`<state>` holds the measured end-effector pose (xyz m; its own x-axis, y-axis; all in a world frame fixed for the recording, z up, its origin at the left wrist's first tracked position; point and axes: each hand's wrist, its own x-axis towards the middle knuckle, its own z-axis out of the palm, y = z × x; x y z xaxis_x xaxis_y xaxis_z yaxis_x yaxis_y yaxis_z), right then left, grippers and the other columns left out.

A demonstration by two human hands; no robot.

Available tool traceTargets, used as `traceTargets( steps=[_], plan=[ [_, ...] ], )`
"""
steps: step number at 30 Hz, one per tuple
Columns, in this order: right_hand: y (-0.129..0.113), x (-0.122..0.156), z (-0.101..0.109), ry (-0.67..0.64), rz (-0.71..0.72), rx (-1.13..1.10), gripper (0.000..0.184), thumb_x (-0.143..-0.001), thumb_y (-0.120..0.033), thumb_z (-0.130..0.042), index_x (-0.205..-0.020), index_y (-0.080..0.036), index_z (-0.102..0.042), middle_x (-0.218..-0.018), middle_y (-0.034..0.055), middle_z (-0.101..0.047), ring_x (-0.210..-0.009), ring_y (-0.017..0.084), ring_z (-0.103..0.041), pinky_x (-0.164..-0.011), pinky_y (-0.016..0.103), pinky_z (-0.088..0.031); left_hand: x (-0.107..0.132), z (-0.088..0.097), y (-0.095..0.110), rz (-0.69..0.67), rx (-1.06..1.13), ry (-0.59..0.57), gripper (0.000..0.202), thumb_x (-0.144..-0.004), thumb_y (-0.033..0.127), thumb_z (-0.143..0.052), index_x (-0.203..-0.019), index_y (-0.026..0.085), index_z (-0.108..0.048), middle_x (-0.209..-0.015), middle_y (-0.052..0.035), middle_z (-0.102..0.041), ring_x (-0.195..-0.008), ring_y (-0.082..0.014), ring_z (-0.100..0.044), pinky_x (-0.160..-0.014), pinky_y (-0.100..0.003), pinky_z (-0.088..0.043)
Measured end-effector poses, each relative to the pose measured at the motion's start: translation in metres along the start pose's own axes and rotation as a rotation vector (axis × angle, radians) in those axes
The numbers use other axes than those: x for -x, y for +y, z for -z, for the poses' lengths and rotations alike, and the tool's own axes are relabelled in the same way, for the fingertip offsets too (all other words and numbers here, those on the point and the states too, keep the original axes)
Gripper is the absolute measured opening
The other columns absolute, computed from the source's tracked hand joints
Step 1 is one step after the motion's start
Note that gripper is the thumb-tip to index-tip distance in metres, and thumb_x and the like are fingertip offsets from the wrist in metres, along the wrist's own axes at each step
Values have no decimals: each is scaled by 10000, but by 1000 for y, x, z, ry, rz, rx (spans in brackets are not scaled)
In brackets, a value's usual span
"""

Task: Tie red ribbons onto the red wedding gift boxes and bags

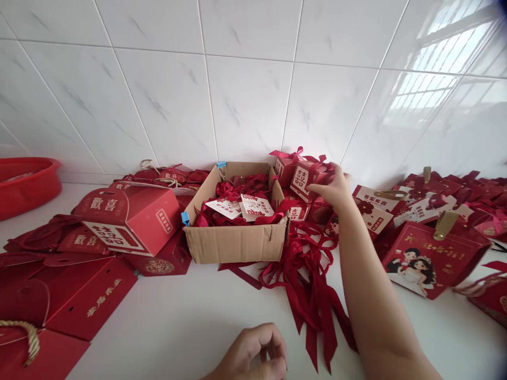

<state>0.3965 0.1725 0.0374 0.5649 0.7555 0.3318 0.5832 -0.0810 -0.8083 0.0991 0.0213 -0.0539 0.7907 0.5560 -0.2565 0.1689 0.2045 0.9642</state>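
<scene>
Red basin: at the far left, a round tub [29, 187] near the tiled wall [249, 105].
Left pile: red gift boxes [93, 301] crowd together on the white table [166, 322]; a large printed box [148, 214] lies tilted on top of others.
Carton: an uncovered cardboard box [237, 247] stands mid-table, full of red ribbon; two printed cards [256, 207] rest on that ribbon.
Left hand: the hand [257, 352] is over the near edge of the view, fingers curled towards the thumb; I cannot tell whether the tips meet or pinch anything.
Small red box: the ribbon-topped box [300, 179] sits just right of the carton, in a cluster of similar ones.
Loose ribbons: a red tangle [295, 261] trails forward over the table.
Right hand: the hand [335, 187] grips the small red box, thumb at its front; the other fingertips are partly hidden.
Couple box: a red box [420, 258] with a bridal pair stands right of the forearm; more red boxes [439, 184] fill the space behind.
</scene>
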Motion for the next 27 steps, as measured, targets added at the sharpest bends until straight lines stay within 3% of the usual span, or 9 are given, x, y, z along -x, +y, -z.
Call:
traceTargets(
  steps=[4,7,10,13,16,20,23,27],
  plan=[
    [-2,-3,13,260,36,-17,933,-597,-375,-748,-1381,-185,-279,-1345,173,-252,-1242,326,-426,-1036,438,-423,0,0,1,-5,-29,-11,480,-758,635,-541,-792,158,-496,-758,-34,-514,-770,-179,-457,-768,-306,-319],
    [4,-5,2,420,96,39,1014,-666,-423,-709,-1448,-142,-127,-1415,214,-145,-1346,330,-304,-1111,424,-322,-1,0,2,-7,-46,-10,473,-765,631,-531,-791,160,-494,-759,-34,-515,-771,-179,-456,-772,-305,-317],
    [19,-11,-19,278,46,105,1095,-694,-427,-703,-1478,-96,-13,-1482,281,28,-1415,385,-158,-1111,473,-278,-2,0,2,-13,-67,-11,466,-769,627,-525,-786,162,-495,-757,-36,-520,-773,-180,-454,-774,-304,-315],
    [33,-17,-32,189,2,120,1045,-713,-354,-682,-1484,-95,-25,-1489,316,-13,-1397,432,-196,-1059,530,-314,-2,1,1,-12,-76,-18,460,-771,623,-523,-791,165,-492,-761,-34,-520,-771,-178,-454,-769,-302,-316],
    [36,-19,-33,217,10,132,992,-741,-277,-616,-1484,-61,4,-1481,320,-76,-1389,404,-235,-1058,513,-323,0,1,1,-9,-82,-21,441,-781,610,-517,-796,170,-488,-769,-32,-520,-777,-177,-454,-772,-303,-312],
    [23,-15,-24,290,65,162,877,-745,-256,-570,-1455,-24,-110,-1439,279,-203,-1354,322,-301,-1078,423,-324,-1,2,-3,-14,-73,-16,422,-785,591,-529,-806,170,-497,-779,-29,-525,-772,-168,-443,-768,-300,-308],
    [13,-9,-18,346,81,189,660,-774,-266,-504,-1363,-60,-290,-1319,223,-375,-1240,281,-416,-1038,401,-358,-6,4,-13,-43,-64,-18,471,-753,634,-555,-776,166,-504,-747,-13,-494,-703,-140,-415,-726,-289,-313],
    [13,-7,-18,249,28,246,352,-777,-283,-472,-1090,-138,-541,-998,130,-581,-953,278,-569,-891,463,-429,-14,6,-24,-76,-70,-30,578,-679,731,-567,-718,158,-500,-685,-3,-474,-644,-122,-410,-680,-279,-320]
  ],
)
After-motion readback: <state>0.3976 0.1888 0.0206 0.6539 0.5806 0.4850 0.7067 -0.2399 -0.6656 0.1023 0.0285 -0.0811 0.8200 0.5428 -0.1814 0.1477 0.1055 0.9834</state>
